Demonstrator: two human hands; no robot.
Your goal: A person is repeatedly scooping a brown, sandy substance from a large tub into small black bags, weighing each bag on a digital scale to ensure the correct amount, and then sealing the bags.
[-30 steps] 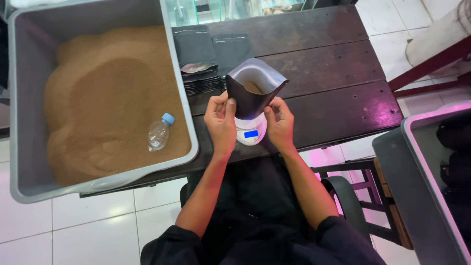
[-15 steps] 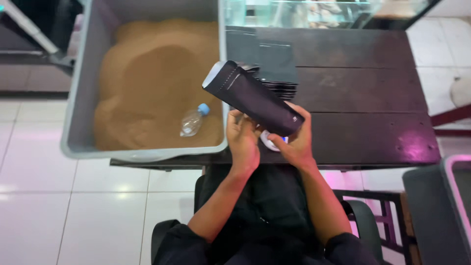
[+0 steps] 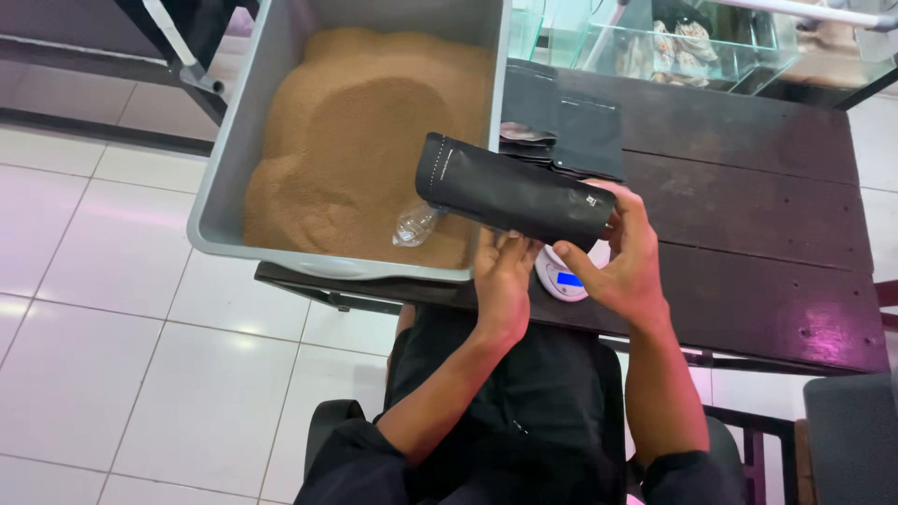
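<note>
Item: black pouch (image 3: 514, 194), centre of frame, lying nearly level, its top toward the grey tub (image 3: 217, 178) of brown granules (image 3: 346, 140) at upper left.

Left hand (image 3: 503, 276): fingers closed under the pouch's lower edge.

Right hand (image 3: 625, 254): wrapped round the bottom end.

Handling, as I judge it: soft film walls, smooth, weighted by its fill; I would keep support under the belly and grip the bottom end.

Nearby: small scale (image 3: 563, 278) beneath; clear bottle (image 3: 413, 224) in the granules; flat spare pouches (image 3: 561, 131) on the dark table (image 3: 748, 215).
</note>
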